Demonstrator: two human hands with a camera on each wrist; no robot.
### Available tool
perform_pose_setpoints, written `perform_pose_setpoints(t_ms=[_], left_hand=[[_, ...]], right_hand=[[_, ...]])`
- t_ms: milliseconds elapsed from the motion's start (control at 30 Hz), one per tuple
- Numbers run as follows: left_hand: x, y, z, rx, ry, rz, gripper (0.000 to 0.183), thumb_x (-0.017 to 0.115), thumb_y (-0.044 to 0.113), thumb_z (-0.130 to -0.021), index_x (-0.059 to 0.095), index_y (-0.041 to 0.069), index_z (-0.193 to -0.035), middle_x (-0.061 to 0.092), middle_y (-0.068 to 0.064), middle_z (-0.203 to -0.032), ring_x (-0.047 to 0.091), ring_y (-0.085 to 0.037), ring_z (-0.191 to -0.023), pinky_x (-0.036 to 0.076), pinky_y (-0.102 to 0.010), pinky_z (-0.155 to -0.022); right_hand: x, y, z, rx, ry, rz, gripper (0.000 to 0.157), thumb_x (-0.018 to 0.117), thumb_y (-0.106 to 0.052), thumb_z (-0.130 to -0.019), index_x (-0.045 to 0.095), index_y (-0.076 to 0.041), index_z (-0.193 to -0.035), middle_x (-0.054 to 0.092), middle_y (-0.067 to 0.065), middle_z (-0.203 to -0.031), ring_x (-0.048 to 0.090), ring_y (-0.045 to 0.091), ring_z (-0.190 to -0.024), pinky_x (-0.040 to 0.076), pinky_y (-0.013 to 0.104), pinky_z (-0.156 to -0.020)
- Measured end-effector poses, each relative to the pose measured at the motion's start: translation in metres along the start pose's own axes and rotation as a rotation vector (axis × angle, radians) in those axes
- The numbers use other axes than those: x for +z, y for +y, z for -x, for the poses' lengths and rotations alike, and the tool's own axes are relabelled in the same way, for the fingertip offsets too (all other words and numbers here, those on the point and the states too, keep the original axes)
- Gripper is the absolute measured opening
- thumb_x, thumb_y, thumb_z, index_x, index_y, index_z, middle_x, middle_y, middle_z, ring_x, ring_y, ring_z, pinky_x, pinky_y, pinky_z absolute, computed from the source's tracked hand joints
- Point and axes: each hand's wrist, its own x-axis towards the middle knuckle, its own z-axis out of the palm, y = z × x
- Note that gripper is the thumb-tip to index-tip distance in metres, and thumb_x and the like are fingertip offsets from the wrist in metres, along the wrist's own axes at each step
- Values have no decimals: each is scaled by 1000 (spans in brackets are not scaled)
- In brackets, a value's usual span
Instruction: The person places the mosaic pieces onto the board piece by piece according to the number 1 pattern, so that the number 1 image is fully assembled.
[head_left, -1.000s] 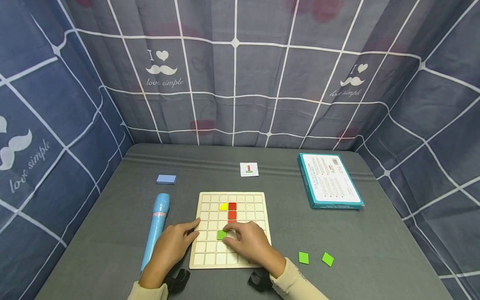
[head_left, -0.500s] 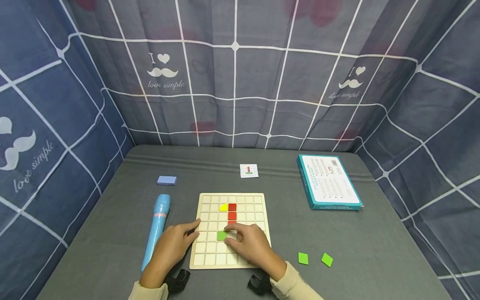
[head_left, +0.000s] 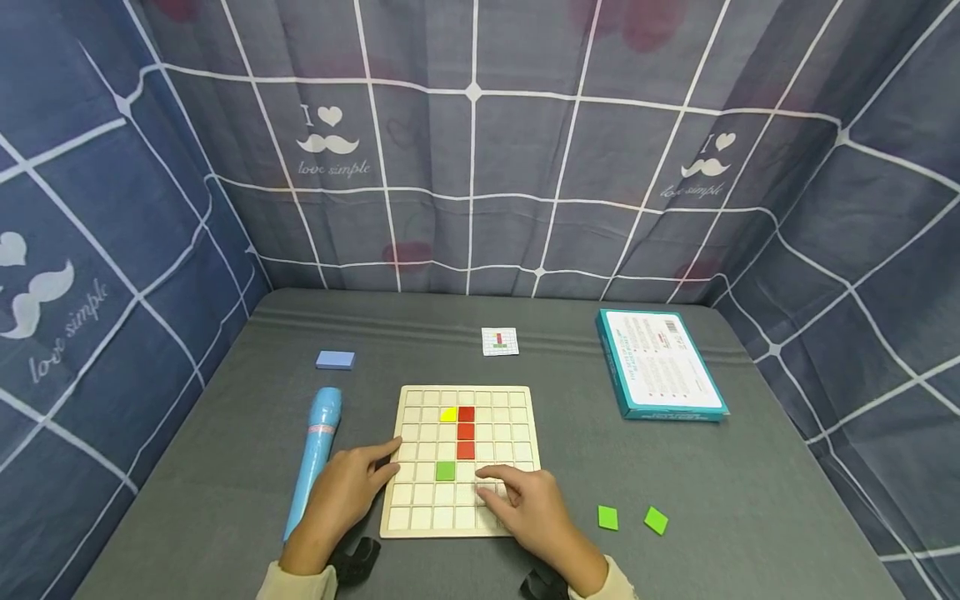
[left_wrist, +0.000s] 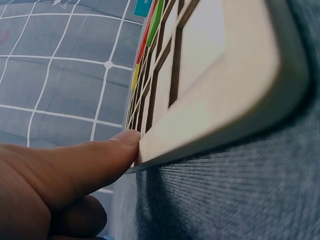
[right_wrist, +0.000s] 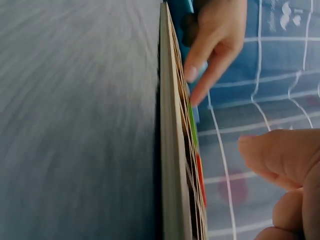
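Observation:
A pale wooden grid board [head_left: 420,517] lies on the grey table. In its cells sit a yellow piece [head_left: 448,414], a column of red square tiles [head_left: 466,432] and one green square tile [head_left: 446,471]. My left hand [head_left: 347,492] touches the board's left edge with thumb and index fingertips; the thumb [left_wrist: 100,160] shows right at the rim in the left wrist view. My right hand [head_left: 536,508] hovers over the board's lower right part, thumb and index finger apart with nothing between them. Two loose green tiles [head_left: 607,517] lie to the right of the board.
A blue microphone-shaped object [head_left: 318,450] lies beside the left forearm, with a flat blue block [head_left: 335,360] behind it. A small pattern card [head_left: 499,342] is behind the board. At the back right lies a teal and white box [head_left: 663,362]. Patterned curtains [head_left: 517,142] surround the table.
My right hand has moved right and slightly toward me, away from the green tile, uncovering the lowest red tile. The left hand stays at the board's edge.

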Motion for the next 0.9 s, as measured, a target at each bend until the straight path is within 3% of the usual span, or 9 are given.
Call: perform_pose_setpoints(t_ms=[167, 367, 467, 667, 900], left_hand=[[1, 1, 1, -4, -7, 8, 41, 79, 21, -91, 73, 18, -131, 39, 8, -51, 26, -8, -48, 26, -27, -43], [-1, 0, 0, -17, -10, 6, 42, 79, 22, -91, 72, 19, -132, 39, 7, -52, 27, -9, -49, 26, -28, -44], [-1, -1, -1, -15, -8, 2, 42, 79, 22, -91, 72, 19, -132, 39, 7, -53, 29, -9, -49, 28, -28, -44], [-1, -1, -2, -10, -8, -6, 41, 79, 22, -91, 73, 18, -131, 38, 7, -54, 30, -9, -49, 28, -29, -45], [-1, 0, -1, -12, -14, -6, 42, 79, 21, -91, 72, 18, -132, 38, 7, -54, 29, -10, -49, 28, -28, -45]], right_hand=[[-20, 11, 17, 46, 96, 19, 21, 87, -12, -82, 79, -19, -100, 25, -23, -57, 13, -16, -53, 19, 11, -42], [-49, 28, 35, -37, 167, 39, 25, 87, -5, -79, 78, -17, -100, 25, -13, -53, 9, -14, -55, 19, 12, -39], [-65, 35, 44, -39, 169, 77, 29, 88, -4, -77, 78, -19, -100, 26, -14, -52, 10, -15, -54, 20, 11, -39], [-94, 46, 65, 18, 129, 119, 33, 90, -3, -73, 78, -20, -98, 27, -16, -50, 11, -17, -54, 22, 11, -39], [-118, 49, 84, 201, 70, 168, 30, 90, -10, -76, 78, -28, -98, 24, -24, -55, 12, -15, -51, 23, 13, -41]])
